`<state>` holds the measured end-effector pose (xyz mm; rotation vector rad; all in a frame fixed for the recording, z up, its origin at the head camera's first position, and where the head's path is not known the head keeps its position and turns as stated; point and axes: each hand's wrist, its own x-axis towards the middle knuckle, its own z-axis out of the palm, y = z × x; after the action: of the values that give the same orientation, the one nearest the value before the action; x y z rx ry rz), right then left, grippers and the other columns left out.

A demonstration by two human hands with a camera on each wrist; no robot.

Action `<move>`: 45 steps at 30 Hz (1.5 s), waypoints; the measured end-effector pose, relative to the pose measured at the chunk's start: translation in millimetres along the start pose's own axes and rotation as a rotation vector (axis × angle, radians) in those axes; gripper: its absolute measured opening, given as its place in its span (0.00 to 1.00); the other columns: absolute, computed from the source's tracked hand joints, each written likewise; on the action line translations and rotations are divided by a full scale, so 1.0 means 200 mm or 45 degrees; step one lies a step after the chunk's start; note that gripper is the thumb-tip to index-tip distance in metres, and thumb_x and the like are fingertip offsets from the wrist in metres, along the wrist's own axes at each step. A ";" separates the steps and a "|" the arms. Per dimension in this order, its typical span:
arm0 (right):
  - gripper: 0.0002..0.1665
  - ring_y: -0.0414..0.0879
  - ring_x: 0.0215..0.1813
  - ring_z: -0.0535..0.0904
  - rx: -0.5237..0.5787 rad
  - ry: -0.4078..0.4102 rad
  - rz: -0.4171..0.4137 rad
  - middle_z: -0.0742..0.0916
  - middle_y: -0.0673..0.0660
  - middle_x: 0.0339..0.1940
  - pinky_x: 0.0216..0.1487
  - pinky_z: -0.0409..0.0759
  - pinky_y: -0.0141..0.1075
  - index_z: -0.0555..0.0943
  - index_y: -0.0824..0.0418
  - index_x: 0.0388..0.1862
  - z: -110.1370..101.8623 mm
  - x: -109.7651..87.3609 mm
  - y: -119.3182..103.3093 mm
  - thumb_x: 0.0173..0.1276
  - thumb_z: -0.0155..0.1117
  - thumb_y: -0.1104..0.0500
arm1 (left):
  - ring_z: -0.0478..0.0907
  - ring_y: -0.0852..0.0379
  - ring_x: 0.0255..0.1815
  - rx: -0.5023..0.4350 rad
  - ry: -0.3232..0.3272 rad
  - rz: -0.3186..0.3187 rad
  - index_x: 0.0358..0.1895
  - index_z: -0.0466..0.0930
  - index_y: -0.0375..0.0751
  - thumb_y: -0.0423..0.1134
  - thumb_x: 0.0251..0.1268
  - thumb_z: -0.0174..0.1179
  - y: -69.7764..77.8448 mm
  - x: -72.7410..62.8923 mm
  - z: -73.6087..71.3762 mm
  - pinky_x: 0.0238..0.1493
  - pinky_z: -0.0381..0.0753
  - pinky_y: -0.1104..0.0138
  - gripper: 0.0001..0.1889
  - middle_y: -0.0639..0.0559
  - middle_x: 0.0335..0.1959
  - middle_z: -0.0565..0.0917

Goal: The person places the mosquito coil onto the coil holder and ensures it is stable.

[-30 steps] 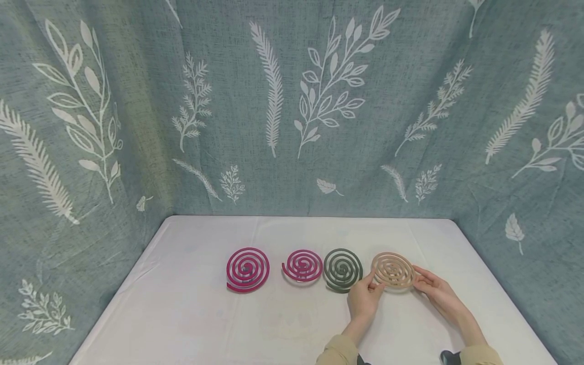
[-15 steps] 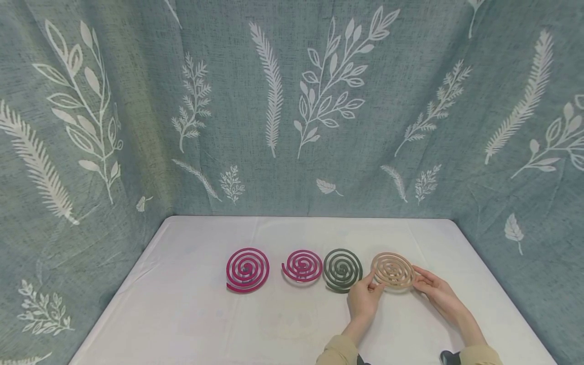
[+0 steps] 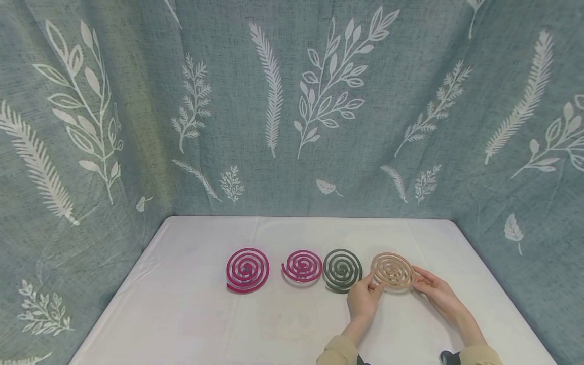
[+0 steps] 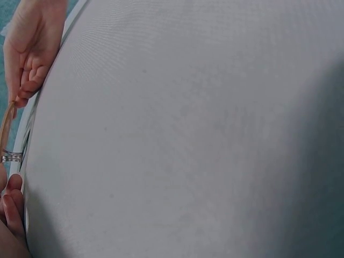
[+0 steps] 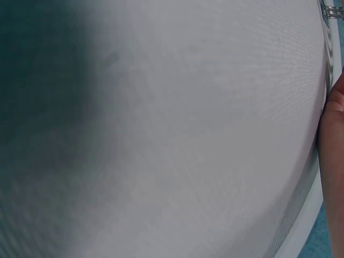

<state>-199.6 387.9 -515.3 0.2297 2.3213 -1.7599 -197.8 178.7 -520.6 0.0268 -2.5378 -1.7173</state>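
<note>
In the head view a tan mosquito coil (image 3: 392,270) is held a little tilted at the right of the table. My left hand (image 3: 363,300) pinches its left edge between thumb and fingers. My right hand (image 3: 439,294) pinches the opposite edge. Beside the left hand lies a dark green mosquito coil (image 3: 342,269), its lower right rim partly behind that hand. The left wrist view catches the tan coil edge-on at its left border. In the right wrist view only part of the right hand (image 5: 336,102) and wrist shows.
A smaller magenta coil (image 3: 302,266) sits left of the green one, nearly touching it. Farther left is a larger magenta coil (image 3: 248,270). The white-covered table (image 3: 191,314) is enclosed by a blue-green leaf-patterned curtain (image 3: 228,101).
</note>
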 end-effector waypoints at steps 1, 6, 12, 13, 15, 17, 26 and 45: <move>0.42 0.28 0.46 0.74 -0.003 0.001 0.002 0.76 0.44 0.44 0.51 0.72 0.18 0.50 0.65 0.75 0.00 0.00 0.00 0.70 0.56 0.51 | 0.63 0.73 0.16 0.000 -0.001 0.000 0.54 0.81 0.45 0.39 0.53 0.67 0.00 0.00 0.00 0.20 0.64 0.79 0.21 0.61 0.18 0.78; 0.43 0.28 0.46 0.74 -0.001 0.005 0.003 0.76 0.44 0.44 0.51 0.72 0.18 0.50 0.65 0.75 0.00 0.00 0.00 0.70 0.57 0.51 | 0.63 0.73 0.16 -0.004 -0.009 0.000 0.54 0.81 0.45 0.39 0.54 0.67 0.00 0.00 0.00 0.19 0.64 0.80 0.21 0.61 0.19 0.78; 0.43 0.28 0.45 0.74 0.015 0.004 -0.004 0.76 0.44 0.43 0.51 0.73 0.19 0.50 0.66 0.75 0.00 0.00 0.00 0.70 0.57 0.53 | 0.62 0.73 0.16 -0.010 -0.010 0.005 0.54 0.81 0.44 0.39 0.54 0.67 0.00 0.00 0.00 0.20 0.64 0.80 0.21 0.61 0.18 0.78; 0.43 0.28 0.45 0.74 0.016 0.004 -0.005 0.76 0.44 0.43 0.51 0.73 0.19 0.50 0.66 0.75 0.00 0.00 0.00 0.70 0.57 0.53 | 0.62 0.73 0.15 -0.009 -0.010 0.007 0.54 0.81 0.44 0.39 0.54 0.67 0.00 0.00 0.00 0.19 0.64 0.80 0.21 0.61 0.18 0.77; 0.43 0.28 0.45 0.74 0.015 0.003 -0.005 0.76 0.44 0.43 0.51 0.73 0.19 0.50 0.66 0.75 0.00 0.00 0.00 0.70 0.57 0.53 | 0.62 0.73 0.15 -0.007 -0.011 0.009 0.54 0.81 0.44 0.39 0.54 0.67 0.00 0.00 0.00 0.19 0.64 0.80 0.21 0.61 0.18 0.77; 0.42 0.28 0.45 0.74 0.014 0.009 -0.004 0.76 0.44 0.43 0.51 0.73 0.19 0.51 0.66 0.75 0.00 0.00 0.00 0.70 0.57 0.53 | 0.62 0.73 0.15 -0.006 -0.013 0.006 0.54 0.80 0.44 0.39 0.54 0.67 0.00 0.00 0.00 0.19 0.64 0.80 0.21 0.61 0.18 0.77; 0.43 0.26 0.47 0.73 -0.026 0.006 -0.003 0.76 0.45 0.45 0.51 0.69 0.15 0.50 0.65 0.75 0.01 -0.01 -0.01 0.70 0.56 0.50 | 0.63 0.73 0.16 0.007 -0.021 -0.028 0.55 0.80 0.46 0.40 0.54 0.67 0.00 0.00 0.00 0.20 0.64 0.79 0.22 0.63 0.19 0.77; 0.43 0.27 0.47 0.73 -0.011 -0.004 0.013 0.76 0.44 0.45 0.51 0.70 0.15 0.49 0.65 0.75 0.00 -0.01 -0.02 0.70 0.56 0.50 | 0.63 0.72 0.16 0.015 -0.017 -0.032 0.55 0.80 0.47 0.40 0.55 0.67 0.00 0.01 0.01 0.20 0.63 0.79 0.21 0.64 0.18 0.76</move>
<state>-198.9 385.9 -511.5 0.2367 2.3209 -1.7444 -199.4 180.5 -521.8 0.0487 -2.5679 -1.7178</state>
